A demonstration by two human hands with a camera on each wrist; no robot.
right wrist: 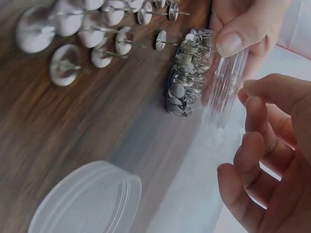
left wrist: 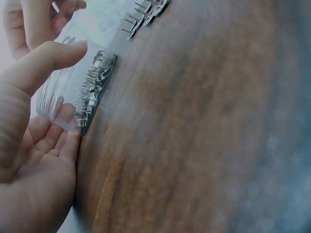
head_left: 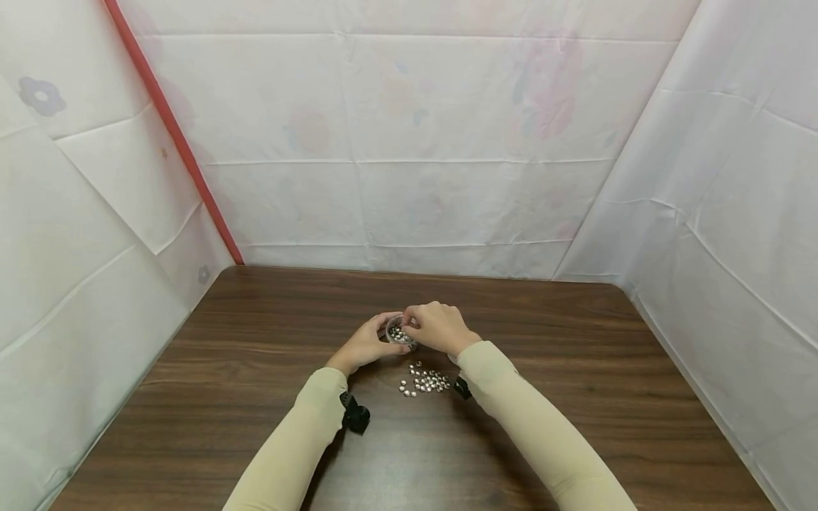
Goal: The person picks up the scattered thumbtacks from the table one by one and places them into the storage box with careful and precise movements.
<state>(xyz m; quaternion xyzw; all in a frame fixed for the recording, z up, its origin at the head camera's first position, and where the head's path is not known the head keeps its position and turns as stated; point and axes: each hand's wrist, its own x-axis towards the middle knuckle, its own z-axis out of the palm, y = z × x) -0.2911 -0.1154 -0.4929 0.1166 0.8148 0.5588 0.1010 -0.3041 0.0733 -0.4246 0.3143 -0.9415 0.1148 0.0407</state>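
Head view, left hand [head_left: 363,346] gripping tack jar [right wrist: 226,87], right hand [head_left: 442,328] above

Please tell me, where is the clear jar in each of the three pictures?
Head: the jar, below the picture's centre.
Left wrist: the jar, upper left.
Right wrist: the jar, upper half, right of centre.
Shared landmark: the left hand, which grips the jar in every view.

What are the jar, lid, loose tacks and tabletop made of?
Jar: probably clear plastic, perhaps glass; see-through, glossy, with ridged rings.
Lid: likely plastic, frosted; it looks whitish and translucent.
Loose tacks: apparently metal, polished; their heads shine silver.
Tabletop: wood or a wood-look laminate, smooth; it shows brown grain and a soft sheen.
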